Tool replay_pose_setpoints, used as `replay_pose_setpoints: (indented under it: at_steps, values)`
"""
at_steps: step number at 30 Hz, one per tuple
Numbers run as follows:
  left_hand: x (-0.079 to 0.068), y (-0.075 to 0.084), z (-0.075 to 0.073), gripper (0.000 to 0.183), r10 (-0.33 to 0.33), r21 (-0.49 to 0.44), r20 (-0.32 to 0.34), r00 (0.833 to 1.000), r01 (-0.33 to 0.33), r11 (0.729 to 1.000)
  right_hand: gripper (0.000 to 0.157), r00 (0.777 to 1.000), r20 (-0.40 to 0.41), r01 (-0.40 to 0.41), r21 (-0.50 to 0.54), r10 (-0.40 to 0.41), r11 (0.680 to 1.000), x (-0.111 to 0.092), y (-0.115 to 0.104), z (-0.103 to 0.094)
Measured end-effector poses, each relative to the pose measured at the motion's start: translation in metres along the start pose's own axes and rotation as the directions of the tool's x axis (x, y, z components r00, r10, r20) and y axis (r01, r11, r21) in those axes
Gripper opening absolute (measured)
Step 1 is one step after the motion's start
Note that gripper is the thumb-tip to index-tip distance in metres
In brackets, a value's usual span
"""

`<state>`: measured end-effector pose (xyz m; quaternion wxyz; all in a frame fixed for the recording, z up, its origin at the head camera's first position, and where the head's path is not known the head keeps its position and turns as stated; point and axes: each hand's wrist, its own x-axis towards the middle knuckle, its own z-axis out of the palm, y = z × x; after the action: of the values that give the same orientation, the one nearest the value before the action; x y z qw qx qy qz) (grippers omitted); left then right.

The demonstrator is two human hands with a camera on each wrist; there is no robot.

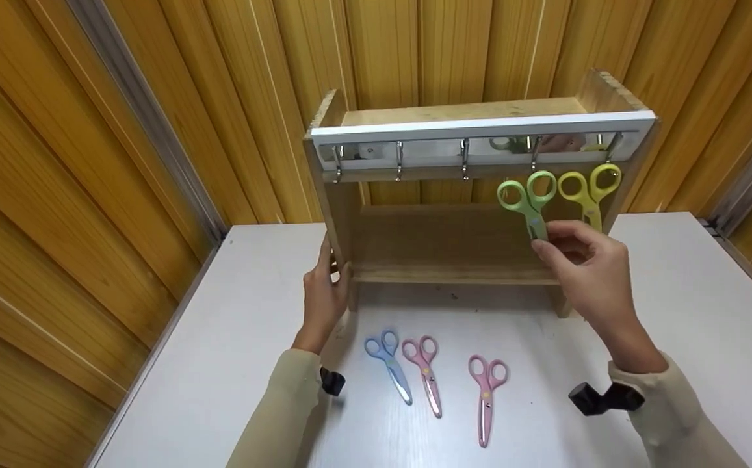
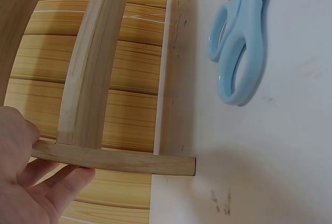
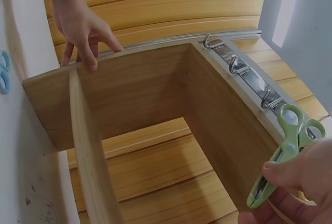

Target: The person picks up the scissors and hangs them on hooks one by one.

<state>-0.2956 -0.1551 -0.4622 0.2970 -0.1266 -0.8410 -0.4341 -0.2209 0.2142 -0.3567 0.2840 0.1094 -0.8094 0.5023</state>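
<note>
My right hand (image 1: 593,266) pinches the green scissors (image 1: 532,214) by the blade end, handles up, with their finger loops just below the fourth hook (image 1: 535,153) of a wooden rack. Beside them, yellow scissors (image 1: 589,194) hang from the rightmost hook, partly behind my hand. My left hand (image 1: 325,292) grips the rack's left side panel (image 2: 114,159) near its bottom, thumb on one face and fingers on the other. In the right wrist view, the green scissors (image 3: 284,151) slant with their tips down between thumb and fingers.
Three bare hooks (image 1: 465,159) line the left part of the metal strip. On the white table (image 1: 233,390) before the rack lie blue scissors (image 1: 388,365) and two pink pairs (image 1: 423,374), handles toward the rack. Wood-patterned walls (image 1: 388,52) stand behind and at both sides.
</note>
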Motion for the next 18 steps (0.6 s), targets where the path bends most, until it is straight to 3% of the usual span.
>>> replay_pose_setpoints:
  at_steps: [6,18]
  values:
    - [0.0,0.001,0.0,0.07,-0.017,0.002,0.004,1.0,0.017,1.0,0.022,0.999,-0.031,-0.03,0.062,0.032,0.998,0.006,0.005,0.012]
    - [0.0,-0.001,0.0,0.071,0.032,0.004,-0.017,0.999,-0.032,0.999,0.019,0.996,-0.071,-0.036,0.146,0.046,0.989,0.013,0.016,0.029]
